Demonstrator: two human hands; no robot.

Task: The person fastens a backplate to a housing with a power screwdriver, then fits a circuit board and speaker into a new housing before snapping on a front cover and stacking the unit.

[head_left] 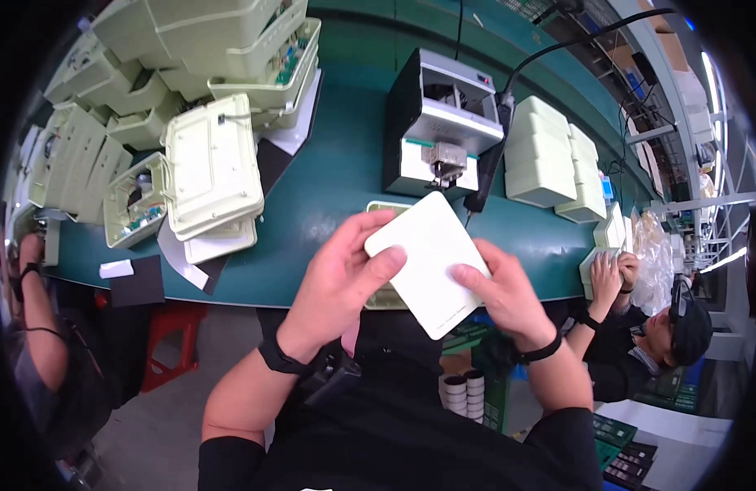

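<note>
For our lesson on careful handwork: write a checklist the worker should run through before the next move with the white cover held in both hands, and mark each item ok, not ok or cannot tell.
1. Left hand grips the white cover, thumb on its face: ok.
2. Right hand holds the cover's other edge: ok.
3. Cover's visible face free of marks: ok; its underside is hidden: cannot tell.
4. Pale tray under the hands lies on the green bench: ok, but its contents: cannot tell.
5. Grey machine behind the cover is unobstructed in front: ok.
6. Co-worker's hand at the right stays apart from the cover: ok.
</note>
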